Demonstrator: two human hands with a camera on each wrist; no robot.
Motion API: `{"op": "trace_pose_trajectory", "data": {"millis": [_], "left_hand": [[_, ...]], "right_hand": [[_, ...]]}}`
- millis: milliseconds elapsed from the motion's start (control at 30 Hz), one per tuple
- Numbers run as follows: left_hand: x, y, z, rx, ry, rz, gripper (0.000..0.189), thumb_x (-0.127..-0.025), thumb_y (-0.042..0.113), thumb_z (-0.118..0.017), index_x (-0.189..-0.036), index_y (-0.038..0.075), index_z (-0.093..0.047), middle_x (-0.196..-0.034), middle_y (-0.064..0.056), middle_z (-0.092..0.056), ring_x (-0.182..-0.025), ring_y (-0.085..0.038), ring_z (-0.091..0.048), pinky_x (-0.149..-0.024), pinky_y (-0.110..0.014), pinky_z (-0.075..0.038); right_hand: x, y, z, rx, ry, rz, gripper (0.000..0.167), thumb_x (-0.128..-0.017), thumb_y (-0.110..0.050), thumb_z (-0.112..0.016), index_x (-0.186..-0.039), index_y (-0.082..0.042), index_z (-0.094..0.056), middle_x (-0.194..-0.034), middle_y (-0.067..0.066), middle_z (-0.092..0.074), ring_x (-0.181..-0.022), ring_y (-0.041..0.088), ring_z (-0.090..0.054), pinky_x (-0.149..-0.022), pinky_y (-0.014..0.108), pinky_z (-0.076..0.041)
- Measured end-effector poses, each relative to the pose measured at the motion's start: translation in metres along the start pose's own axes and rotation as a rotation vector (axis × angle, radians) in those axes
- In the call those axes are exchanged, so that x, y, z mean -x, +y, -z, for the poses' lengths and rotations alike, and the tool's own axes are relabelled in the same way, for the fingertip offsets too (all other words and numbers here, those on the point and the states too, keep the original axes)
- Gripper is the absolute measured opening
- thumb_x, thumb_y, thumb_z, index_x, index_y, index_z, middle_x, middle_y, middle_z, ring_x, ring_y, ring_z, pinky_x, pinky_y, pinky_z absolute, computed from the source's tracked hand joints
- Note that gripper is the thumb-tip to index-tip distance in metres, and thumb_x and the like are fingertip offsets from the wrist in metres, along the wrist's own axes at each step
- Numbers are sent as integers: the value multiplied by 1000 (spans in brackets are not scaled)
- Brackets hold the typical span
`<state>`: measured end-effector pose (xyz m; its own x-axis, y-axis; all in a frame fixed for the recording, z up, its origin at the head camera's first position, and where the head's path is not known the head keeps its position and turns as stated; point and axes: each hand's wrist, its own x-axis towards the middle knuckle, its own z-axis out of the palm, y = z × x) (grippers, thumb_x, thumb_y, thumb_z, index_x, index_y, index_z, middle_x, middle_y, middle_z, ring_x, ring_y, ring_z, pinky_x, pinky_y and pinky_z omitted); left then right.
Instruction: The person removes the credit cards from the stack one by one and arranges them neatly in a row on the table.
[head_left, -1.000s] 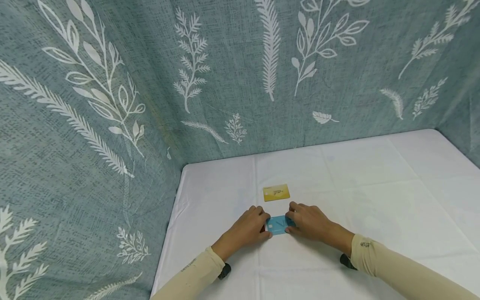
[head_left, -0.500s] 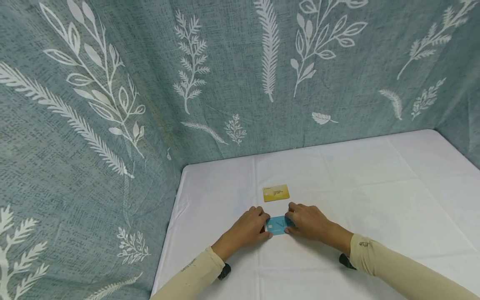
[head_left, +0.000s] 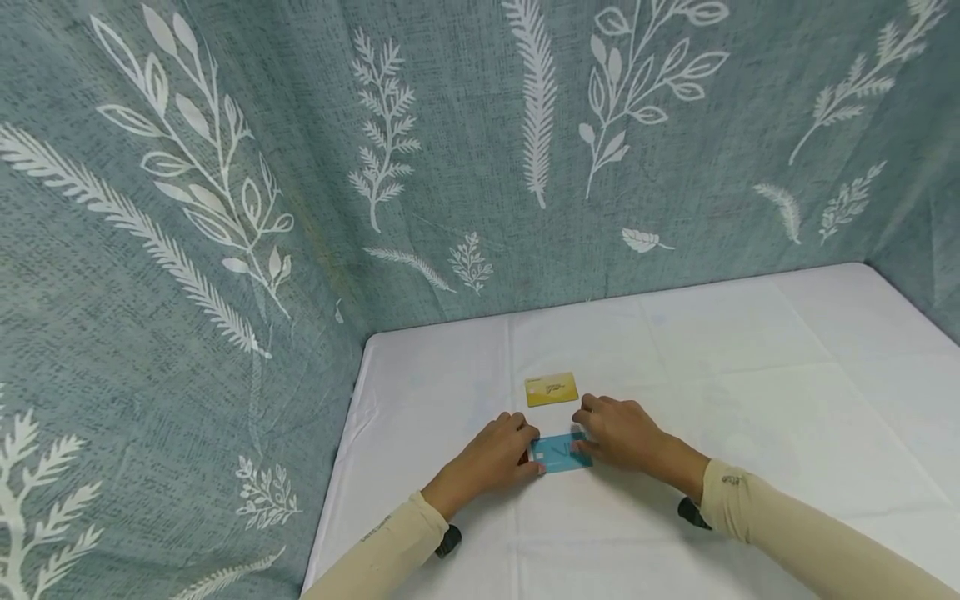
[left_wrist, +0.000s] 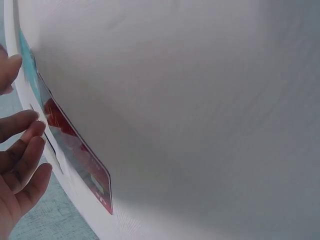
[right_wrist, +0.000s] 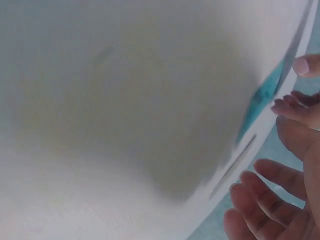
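A blue bank card (head_left: 561, 457) with a chip lies flat on the white tablecloth in the head view. My left hand (head_left: 491, 454) holds its left end, with the index fingertip at the upper corner and the thumb at the lower one. Beneath that hand a red card (left_wrist: 77, 142) shows in the left wrist view, lying in line with the blue one. My right hand (head_left: 622, 433) hovers at the blue card's right end, fingers loosely bent and thumb spread away from them; in the right wrist view, its fingers (right_wrist: 267, 190) hold nothing.
Just beyond the blue card lies a yellow bank card (head_left: 551, 389). The white table (head_left: 750, 400) extends to the right. Teal leaf-print curtains (head_left: 480, 167) stand behind it and along the left side.
My right hand has let go of the blue card's right end and risen slightly away, uncovering more of it. The left hand has stayed in place.
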<state>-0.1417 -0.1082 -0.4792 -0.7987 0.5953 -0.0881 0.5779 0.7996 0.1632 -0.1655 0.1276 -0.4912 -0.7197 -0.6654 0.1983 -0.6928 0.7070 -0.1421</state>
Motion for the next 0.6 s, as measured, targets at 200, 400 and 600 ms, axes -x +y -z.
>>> {"op": "trace_pose_trajectory", "data": {"millis": [200, 400, 600], "left_hand": [[-4, -3, 2, -16, 13, -1, 42, -93, 42, -71, -120, 10, -69, -107, -3, -63, -87, -12, -48, -77, -24, -45], [-9, -9, 2, -67, 26, -12, 45, -92, 43, -71, -120, 8, -69, -107, -4, -64, -87, -14, -52, -76, -26, -47], [-13, -14, 2, -112, 38, 14, 47, -92, 44, -71, -122, 8, -69, -108, -5, -66, -89, -16, -55, -78, -29, -50]], "right_hand": [[-6, 8, 5, -5, -4, -40, 42, -84, -39, -81, -110, -7, -74, -100, 6, -67, -81, 16, -66, -62, 29, -55], [-11, 15, 6, -15, -1, -62, 40, -85, -38, -80, -111, -7, -74, -100, 6, -68, -81, 16, -65, -61, 29, -55], [-17, 20, 7, -24, 9, -67, 41, -85, -37, -81, -112, -7, -74, -98, 6, -68, -78, 14, -62, -60, 27, -52]]}}
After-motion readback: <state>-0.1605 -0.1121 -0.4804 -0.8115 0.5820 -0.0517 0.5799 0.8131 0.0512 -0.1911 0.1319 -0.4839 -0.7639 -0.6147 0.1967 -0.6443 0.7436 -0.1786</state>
